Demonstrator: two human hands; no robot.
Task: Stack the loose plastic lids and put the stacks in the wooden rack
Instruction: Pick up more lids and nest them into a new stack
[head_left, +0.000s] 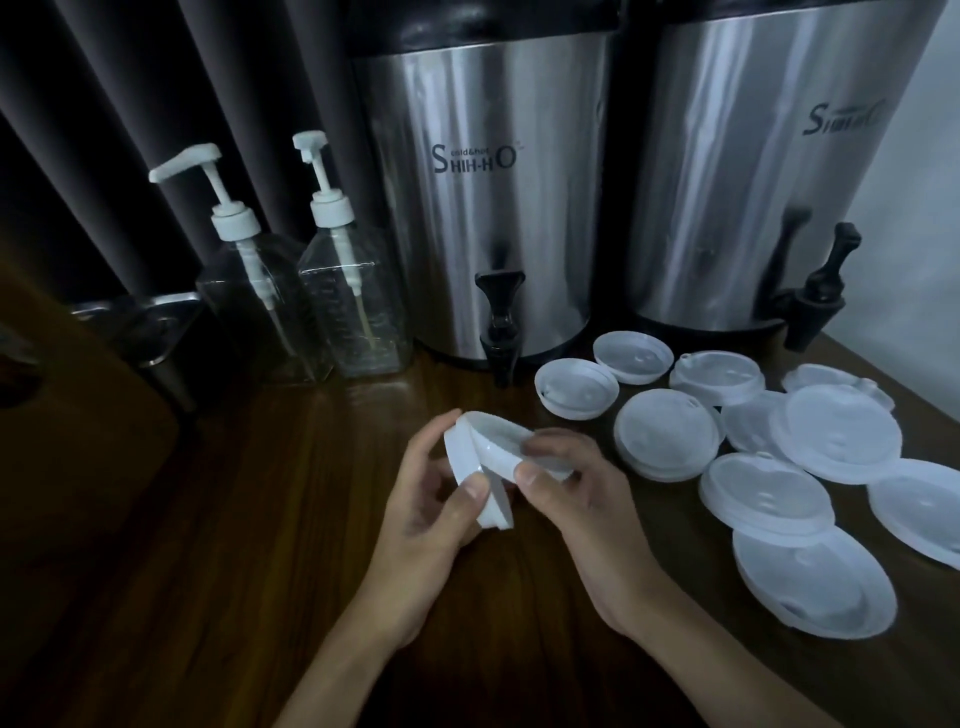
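Head view looks down at the left hand (431, 499) and the right hand (576, 499), close together over the dark wooden table (260, 493). The left hand's fingers and thumb curl round a tilted lid (462, 447), the right hand pinches a second lid (498, 436), and the two lids touch. More loose lids (667, 431) lie spread on the table to the right, some overlapping, near two shiny steel urns (483, 208), with two clear pump bottles (353, 306) on the left.
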